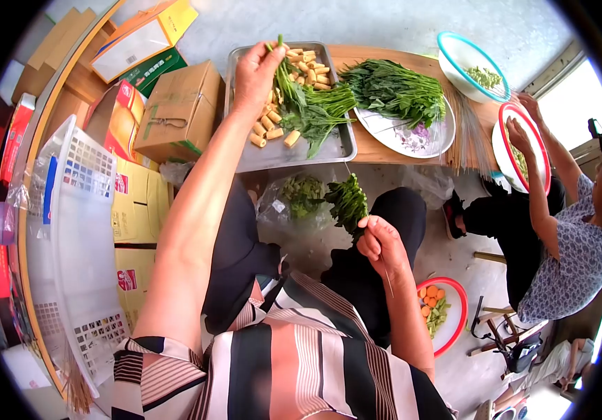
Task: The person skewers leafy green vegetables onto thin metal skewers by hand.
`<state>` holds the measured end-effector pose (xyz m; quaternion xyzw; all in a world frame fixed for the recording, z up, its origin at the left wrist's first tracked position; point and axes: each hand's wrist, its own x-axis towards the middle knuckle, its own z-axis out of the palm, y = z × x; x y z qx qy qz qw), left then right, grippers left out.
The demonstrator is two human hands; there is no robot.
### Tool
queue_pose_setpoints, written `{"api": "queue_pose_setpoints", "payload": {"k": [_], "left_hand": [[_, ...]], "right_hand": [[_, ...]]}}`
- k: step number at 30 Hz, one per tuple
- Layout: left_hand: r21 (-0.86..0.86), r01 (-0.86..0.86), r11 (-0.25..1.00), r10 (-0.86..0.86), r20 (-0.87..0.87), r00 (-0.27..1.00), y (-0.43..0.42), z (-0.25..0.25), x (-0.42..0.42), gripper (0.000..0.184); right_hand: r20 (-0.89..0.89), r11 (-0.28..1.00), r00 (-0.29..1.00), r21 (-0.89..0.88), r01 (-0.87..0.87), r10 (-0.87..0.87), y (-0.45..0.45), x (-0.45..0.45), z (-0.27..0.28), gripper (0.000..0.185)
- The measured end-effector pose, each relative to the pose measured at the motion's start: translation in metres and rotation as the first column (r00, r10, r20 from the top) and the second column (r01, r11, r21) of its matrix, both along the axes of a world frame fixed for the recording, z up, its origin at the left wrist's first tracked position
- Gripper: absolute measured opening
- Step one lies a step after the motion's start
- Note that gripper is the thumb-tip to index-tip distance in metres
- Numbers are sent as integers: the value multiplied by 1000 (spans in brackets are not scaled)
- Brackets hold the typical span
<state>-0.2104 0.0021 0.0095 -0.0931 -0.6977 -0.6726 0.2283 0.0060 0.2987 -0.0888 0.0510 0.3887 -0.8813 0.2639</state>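
Note:
My left hand is raised over a metal tray, its fingers pinched on a stalk of leafy greens. Beneath it, more cut greens and beige tube-shaped pieces lie in the tray. Closer to my body, my right hand is closed around a thin skewer. Folded dark green leaves are packed along the skewer above my fingers. Right of the tray, a white oval plate bears a large pile of greens and some purple shreds.
Loose skewers lie on the wooden table. At right, a co-worker's hands are at a red-rimmed basin. A blue-rimmed bowl stands behind. Cardboard boxes flank my left; a red-rimmed basin of cut vegetables is low at right.

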Motion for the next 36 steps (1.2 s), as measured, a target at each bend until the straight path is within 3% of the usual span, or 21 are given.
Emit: {"api": "queue_pose_setpoints", "payload": {"k": [1,2,4,6,8,11,14,19,26,36], "left_hand": [[182,59,982,-53,-43,998,-1,4,4,13],[182,49,982,-41,-47,998,-3,7,12,13],[416,126,900,-185,105,977,-8,11,37,13],[486,134,863,-256,193,947,-8,7,58,16],[458,175,872,-305,225,925,-8,-3,78,18],[568,205,797,-436,306,847,-6,-12,112,18],[627,227,746,-493,290,820,-3,-33,128,22],[706,221,673,-562,293,773,1,-36,143,21],[778,175,603,-611,310,728,3,-35,156,19],[839,172,517,-658,261,707,-10,-31,165,16]], "right_hand": [[-5,1000,1000,13,-2,2,-1,-1,1,21],[-10,1000,1000,14,-14,14,-2,-2,0,21],[-34,1000,999,27,-10,11,-2,-2,-1,21],[-36,998,999,62,-20,22,-3,-1,6,21],[-82,987,996,155,-28,41,-3,2,15,23],[-137,983,990,184,-15,40,-10,11,41,23],[-171,983,985,186,6,27,-20,22,72,21],[-224,943,969,333,-27,107,-37,26,101,22],[-262,891,952,453,-25,160,-61,30,112,22],[-245,869,950,492,-50,193,-73,31,112,23]]}}
